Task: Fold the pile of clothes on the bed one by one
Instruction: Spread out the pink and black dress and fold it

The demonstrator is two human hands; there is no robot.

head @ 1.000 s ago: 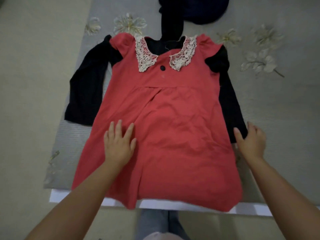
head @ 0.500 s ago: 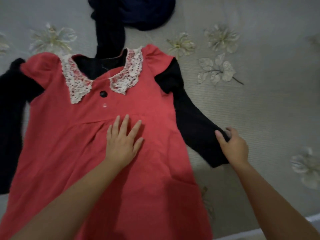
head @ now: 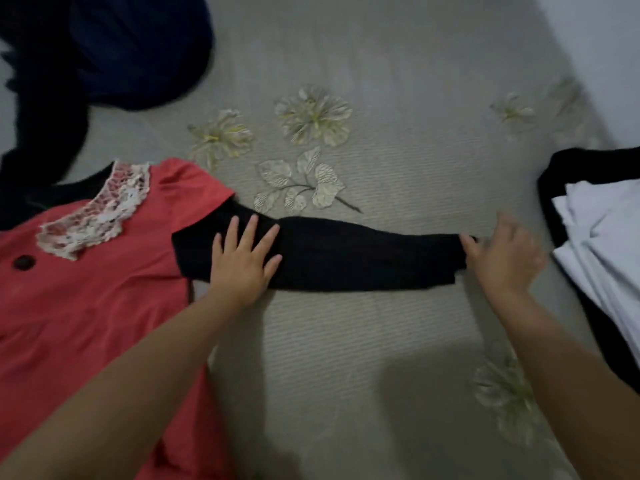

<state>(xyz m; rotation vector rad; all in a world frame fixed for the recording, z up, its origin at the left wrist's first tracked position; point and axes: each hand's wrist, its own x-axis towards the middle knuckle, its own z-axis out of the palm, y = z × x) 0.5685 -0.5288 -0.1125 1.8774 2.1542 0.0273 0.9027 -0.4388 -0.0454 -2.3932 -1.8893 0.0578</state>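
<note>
Stretched out sideways now, the black sleeve (head: 346, 258) runs level from the red dress (head: 86, 289) to the right hand (head: 502, 258), where half a second ago it hung slanting down beside the skirt. That hand's fingers are curled and pinch the cuff at their tips, pulling it taut. Meanwhile the left hand (head: 242, 265) has left the dress front and now lies flat on the sleeve near the shoulder, fingers straight and spread, pinning it. The dress lies spread on the bed (head: 381, 358), just left of those fingers. Judging by this, the sleeve is smoothed, ready to fold inward. Beyond the right knuckles sits a white-and-black garment (head: 602, 230); a dark pile (head: 131, 46) lies above the left fingertips
</note>
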